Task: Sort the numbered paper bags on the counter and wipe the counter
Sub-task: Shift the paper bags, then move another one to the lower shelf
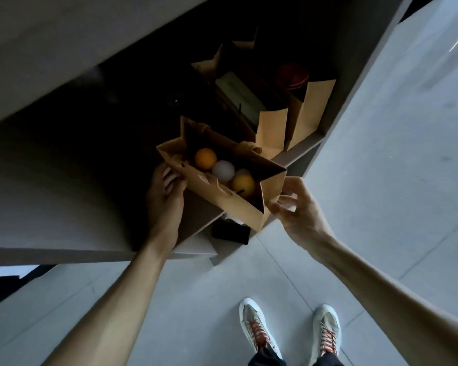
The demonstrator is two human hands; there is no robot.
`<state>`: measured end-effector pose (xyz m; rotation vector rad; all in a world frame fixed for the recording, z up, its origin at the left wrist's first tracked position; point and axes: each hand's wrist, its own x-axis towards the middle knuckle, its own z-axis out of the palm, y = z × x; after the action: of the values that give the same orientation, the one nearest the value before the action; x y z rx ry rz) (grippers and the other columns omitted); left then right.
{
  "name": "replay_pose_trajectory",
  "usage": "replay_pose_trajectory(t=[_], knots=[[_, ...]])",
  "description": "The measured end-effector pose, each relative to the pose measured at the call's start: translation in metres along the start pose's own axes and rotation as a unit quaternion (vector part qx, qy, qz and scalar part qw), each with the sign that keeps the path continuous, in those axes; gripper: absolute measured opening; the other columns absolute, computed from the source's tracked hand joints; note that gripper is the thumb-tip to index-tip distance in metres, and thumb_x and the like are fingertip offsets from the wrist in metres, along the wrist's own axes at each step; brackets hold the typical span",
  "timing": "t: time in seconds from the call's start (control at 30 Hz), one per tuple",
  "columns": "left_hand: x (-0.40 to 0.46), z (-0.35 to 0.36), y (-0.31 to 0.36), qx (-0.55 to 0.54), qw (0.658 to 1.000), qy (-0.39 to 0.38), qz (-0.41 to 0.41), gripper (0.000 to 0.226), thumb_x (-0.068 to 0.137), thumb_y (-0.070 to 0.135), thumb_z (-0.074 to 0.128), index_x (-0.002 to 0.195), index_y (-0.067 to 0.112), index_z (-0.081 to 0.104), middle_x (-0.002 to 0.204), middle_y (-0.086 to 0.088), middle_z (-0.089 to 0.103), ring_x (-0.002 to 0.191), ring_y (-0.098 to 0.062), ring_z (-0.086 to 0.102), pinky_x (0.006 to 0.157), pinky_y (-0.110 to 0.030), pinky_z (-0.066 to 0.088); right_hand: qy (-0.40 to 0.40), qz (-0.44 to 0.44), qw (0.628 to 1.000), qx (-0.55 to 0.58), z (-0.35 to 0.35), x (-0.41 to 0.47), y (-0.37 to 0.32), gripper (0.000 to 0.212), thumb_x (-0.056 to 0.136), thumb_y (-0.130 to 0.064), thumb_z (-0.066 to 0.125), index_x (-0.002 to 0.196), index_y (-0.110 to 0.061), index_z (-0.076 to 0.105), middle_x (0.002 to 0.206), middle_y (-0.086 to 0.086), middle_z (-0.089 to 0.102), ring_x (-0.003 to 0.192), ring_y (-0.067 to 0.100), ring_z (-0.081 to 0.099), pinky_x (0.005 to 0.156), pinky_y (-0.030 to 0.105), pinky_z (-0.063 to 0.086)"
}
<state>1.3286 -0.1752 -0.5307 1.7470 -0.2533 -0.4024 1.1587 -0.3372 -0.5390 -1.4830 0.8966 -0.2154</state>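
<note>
Where the dark counter point(95, 143) runs out at its near edge, an open brown paper bag point(238, 204), jutting partly past that edge and caught between both hands. Left hand point(167, 196) against the bag's left end, fingers curled onto the rim there. Right hand point(294, 207) at the bag's right corner, thumb and fingertips pinching the paper edge, remaining fingers loosely bent. Inside, four balls: an orange ball point(205, 158), a white ball point(223, 170), a yellow ball point(243, 184), and another pale one mostly hidden. Farther back on the counter, two more paper bags point(271, 130), upright, side by side. Below, pale sneakers point(257, 326) with red laces on a grey floor point(196, 299).
</note>
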Motion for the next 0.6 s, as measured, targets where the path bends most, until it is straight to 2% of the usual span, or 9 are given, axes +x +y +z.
replay_pose_trajectory(t=[0.1,0.17,0.23,0.33,0.43,0.6], knots=[[-0.008,0.004,-0.006,-0.02,0.999,0.046,-0.013,0.04,0.09,0.023,0.066,0.126,0.027,0.051,0.131,0.01,0.053,0.116,-0.005,0.056,0.086,-0.022,0.051,0.07,-0.008,0.997,-0.019,0.004,-0.005,-0.001,0.026,0.087,-0.019,0.071,0.102,-0.015,0.05,0.107,-0.002,0.059,0.092,0.006,0.059,0.048,0.009,0.044],[-0.012,0.008,-0.007,-0.052,0.997,0.048,-0.041,0.035,0.09,0.024,0.064,0.122,0.026,0.051,0.13,0.003,0.054,0.113,-0.013,0.06,0.087,-0.028,0.053,0.065,-0.01,0.998,0.007,0.008,-0.009,-0.003,0.02,0.087,-0.018,0.071,0.094,-0.008,0.055,0.099,-0.003,0.063,0.083,0.001,0.059,0.047,0.008,0.044],[-0.011,0.014,-0.005,-0.092,0.993,0.028,-0.067,0.033,0.092,0.023,0.061,0.124,0.024,0.051,0.129,0.0,0.057,0.109,-0.015,0.064,0.089,-0.033,0.054,0.046,-0.02,0.999,0.006,0.013,-0.009,-0.006,0.014,0.086,-0.018,0.071,0.089,-0.011,0.06,0.099,-0.005,0.066,0.086,0.003,0.062,0.052,0.01,0.048],[0.001,0.021,0.002,-0.085,0.994,0.018,-0.067,0.033,0.096,0.02,0.055,0.128,0.023,0.049,0.129,0.001,0.057,0.109,-0.015,0.064,0.088,-0.034,0.054,0.012,-0.035,0.999,0.0,0.018,0.002,-0.01,0.009,0.087,-0.02,0.07,0.093,-0.022,0.064,0.1,-0.012,0.068,0.092,0.002,0.064,0.067,0.014,0.054],[0.018,0.024,0.009,-0.061,0.996,0.012,-0.062,0.033,0.097,0.018,0.053,0.13,0.023,0.049,0.127,0.006,0.056,0.111,-0.015,0.062,0.091,-0.036,0.053,-0.032,-0.075,0.995,-0.051,0.022,0.014,-0.017,0.017,0.092,-0.014,0.063,0.104,-0.027,0.065,0.104,-0.017,0.066,0.098,-0.004,0.061,0.075,0.013,0.051],[0.04,0.025,0.021,-0.04,0.997,-0.004,-0.07,0.037,0.098,0.018,0.05,0.135,0.025,0.045,0.127,0.01,0.051,0.12,-0.018,0.056,0.099,-0.04,0.048,-0.077,-0.113,0.984,-0.112,0.03,0.03,-0.029,0.031,0.096,-0.007,0.054,0.114,-0.032,0.061,0.112,-0.014,0.062,0.102,-0.01,0.052,0.073,-0.001,0.042]])
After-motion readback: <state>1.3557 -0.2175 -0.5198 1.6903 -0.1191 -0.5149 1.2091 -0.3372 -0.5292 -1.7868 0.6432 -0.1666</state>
